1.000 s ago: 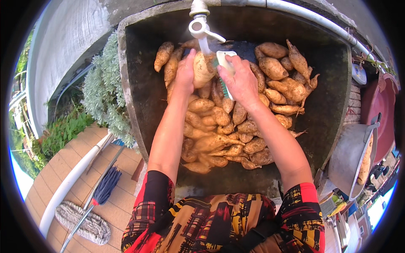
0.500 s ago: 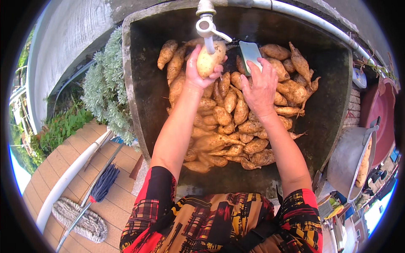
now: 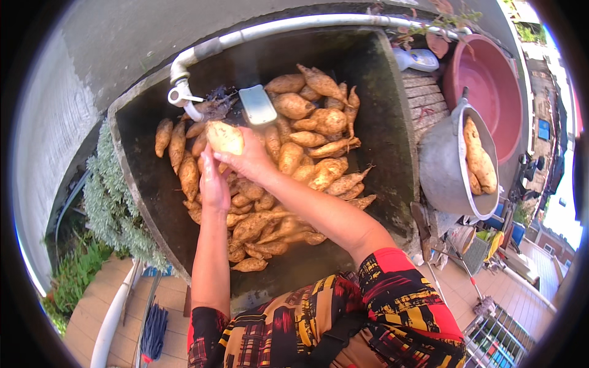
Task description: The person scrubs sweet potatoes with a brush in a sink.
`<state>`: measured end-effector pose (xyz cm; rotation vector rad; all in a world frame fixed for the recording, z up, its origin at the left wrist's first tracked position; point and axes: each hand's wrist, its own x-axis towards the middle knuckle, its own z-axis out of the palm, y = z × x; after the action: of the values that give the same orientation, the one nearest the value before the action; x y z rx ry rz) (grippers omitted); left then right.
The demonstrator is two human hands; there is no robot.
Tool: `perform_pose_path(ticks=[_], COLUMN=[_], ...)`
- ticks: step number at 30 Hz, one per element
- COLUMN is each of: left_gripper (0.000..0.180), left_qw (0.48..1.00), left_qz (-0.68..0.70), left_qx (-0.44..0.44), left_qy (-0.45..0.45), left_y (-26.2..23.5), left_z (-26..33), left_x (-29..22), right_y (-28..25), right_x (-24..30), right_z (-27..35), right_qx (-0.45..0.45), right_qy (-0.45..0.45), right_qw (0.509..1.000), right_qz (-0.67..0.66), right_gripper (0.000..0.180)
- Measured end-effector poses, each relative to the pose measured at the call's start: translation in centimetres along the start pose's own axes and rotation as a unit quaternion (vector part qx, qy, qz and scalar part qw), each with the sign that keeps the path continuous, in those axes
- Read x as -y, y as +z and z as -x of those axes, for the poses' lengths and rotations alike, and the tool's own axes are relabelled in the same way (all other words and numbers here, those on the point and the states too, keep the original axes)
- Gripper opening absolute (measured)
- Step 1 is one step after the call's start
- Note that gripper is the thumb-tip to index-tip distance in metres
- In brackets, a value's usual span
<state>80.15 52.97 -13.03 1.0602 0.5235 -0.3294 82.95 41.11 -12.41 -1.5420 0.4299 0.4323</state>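
My right hand (image 3: 250,158) is closed round a pale, washed sweet potato (image 3: 224,137), just below the tap (image 3: 181,96). Next to it is my left hand (image 3: 215,183), wet, its fingers stretched up along the potato's lower left side; whether they touch it is hard to tell. Water splashes behind the potato near the spout. A pale rectangular block (image 3: 257,105), its kind unclear, lies at the back among the heap. Many brown, soil-stained sweet potatoes (image 3: 329,121) fill the middle of the dark stone basin (image 3: 392,122), partly in murky water.
A white pipe (image 3: 276,26) runs along the basin's back edge. To the right stand a metal pot (image 3: 438,165) with large sweet potatoes (image 3: 480,156) in it, a reddish tub (image 3: 515,98) and a plastic bottle (image 3: 417,59). A silvery shrub (image 3: 107,190) and a mop (image 3: 153,331) are at left.
The view has swung right. My right hand has left the pale block and now grips the washed sweet potato, which my left hand held under the spout. My left hand has loosened and straightened its fingers.
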Motion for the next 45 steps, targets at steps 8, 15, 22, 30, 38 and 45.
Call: perform_pose_path(ticks=[8,15,22,30,38,45], left_gripper=[0.041,0.046,0.037,0.029,0.026,0.024], left_qw=[0.936,0.947,0.93,0.944,0.906,0.666], left_qz=[-0.335,-0.312,-0.353,-0.317,-0.38,-0.729], left_qx=[0.104,-0.033,-0.012,-0.088,-0.149,-0.133], left_qy=[0.011,-0.072,-0.107,0.002,0.108,0.089], left_y=[-4.1,-6.8,-5.5,-6.7,-6.0,-1.7], left_z=[6.7,8.6,7.5,4.1,-2.2,-3.6], left_x=[-1.7,-0.7,1.0,0.9,1.7,1.6], right_y=[-15.2,-33.0,-40.8,-19.3,-9.7,-5.7], right_x=[9.9,16.6,14.4,8.6,3.5,0.7], right_z=[14.9,24.6,30.0,14.9,2.1,-0.6], right_qx=[-0.089,-0.338,-0.293,-0.092,0.0,0.011], right_qy=[-0.167,-0.312,-0.171,-0.265,-0.316,-0.297], right_qw=[0.947,0.788,0.786,0.878,0.798,0.82], right_qz=[0.259,0.41,0.517,0.388,0.514,0.488], right_gripper=[0.086,0.079,0.047,0.028,0.023,0.022])
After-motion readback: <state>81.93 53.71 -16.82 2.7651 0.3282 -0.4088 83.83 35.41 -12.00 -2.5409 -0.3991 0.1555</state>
